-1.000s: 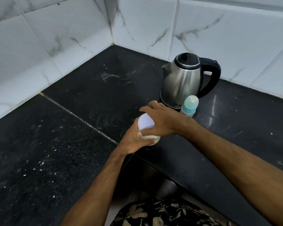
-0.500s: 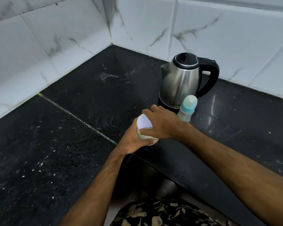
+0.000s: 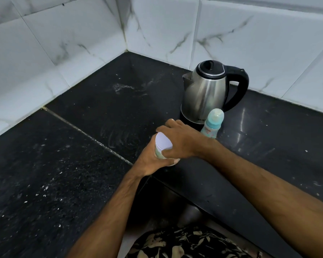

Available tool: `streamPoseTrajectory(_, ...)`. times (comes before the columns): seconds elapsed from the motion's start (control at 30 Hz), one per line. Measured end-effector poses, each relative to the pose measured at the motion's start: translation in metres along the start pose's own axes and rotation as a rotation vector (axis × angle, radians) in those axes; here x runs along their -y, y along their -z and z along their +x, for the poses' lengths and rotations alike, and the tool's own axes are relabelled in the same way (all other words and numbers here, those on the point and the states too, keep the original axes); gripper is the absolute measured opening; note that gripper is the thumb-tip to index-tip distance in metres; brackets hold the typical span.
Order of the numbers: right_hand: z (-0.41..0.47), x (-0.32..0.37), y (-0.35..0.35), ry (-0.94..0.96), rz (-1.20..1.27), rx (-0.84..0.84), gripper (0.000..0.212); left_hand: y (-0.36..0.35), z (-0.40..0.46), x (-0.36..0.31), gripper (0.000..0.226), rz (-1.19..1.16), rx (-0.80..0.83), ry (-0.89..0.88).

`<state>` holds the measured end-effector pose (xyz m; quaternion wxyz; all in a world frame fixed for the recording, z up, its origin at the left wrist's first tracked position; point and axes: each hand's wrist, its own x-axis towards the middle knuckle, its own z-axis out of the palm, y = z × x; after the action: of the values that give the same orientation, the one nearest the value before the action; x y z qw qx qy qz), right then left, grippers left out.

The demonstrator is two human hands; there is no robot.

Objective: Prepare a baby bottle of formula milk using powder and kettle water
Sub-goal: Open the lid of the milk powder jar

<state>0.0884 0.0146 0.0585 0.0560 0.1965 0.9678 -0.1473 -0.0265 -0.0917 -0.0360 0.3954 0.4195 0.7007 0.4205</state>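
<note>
A small white powder container [image 3: 162, 144] with a flat white lid is held just above the black counter [image 3: 63, 164]. My left hand [image 3: 149, 161] wraps around its body from below. My right hand [image 3: 179, 140] grips over its lid, covering most of it. Right behind my right hand a baby bottle [image 3: 213, 123] with a teal collar and clear cap stands upright on the counter. A steel kettle [image 3: 205, 92] with a black lid and handle sits on its base just behind the bottle, spout to the left.
White marble-pattern tiled walls [image 3: 157, 30] close the corner behind the counter. A seam [image 3: 86, 131] runs diagonally across the speckled counter. The counter edge drops off near my body, where patterned fabric [image 3: 185, 243] shows.
My right hand has turned slightly on the lid, and both hands with the container have shifted a little. The bottle and kettle stay in place.
</note>
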Motion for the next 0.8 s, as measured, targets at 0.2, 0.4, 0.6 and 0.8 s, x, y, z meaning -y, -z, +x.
streamPoseTrajectory(0.2,0.000,-0.003,-0.003,-0.089,-0.049,-0.131,0.083,-0.001,0.002,0.003,0.104,-0.007,-0.002,-0.006)
streamPoseTrajectory(0.4,0.001,-0.006,0.000,0.006,-0.010,0.008,0.078,-0.001,0.001,0.002,0.100,0.002,-0.015,0.003)
streamPoseTrajectory(0.6,-0.003,-0.008,-0.001,-0.094,-0.056,-0.080,0.087,-0.001,0.002,0.003,0.101,-0.009,-0.014,-0.004)
streamPoseTrajectory(0.8,0.004,-0.007,0.001,-0.012,0.004,0.055,0.086,-0.002,0.000,0.002,0.101,0.004,-0.025,0.007)
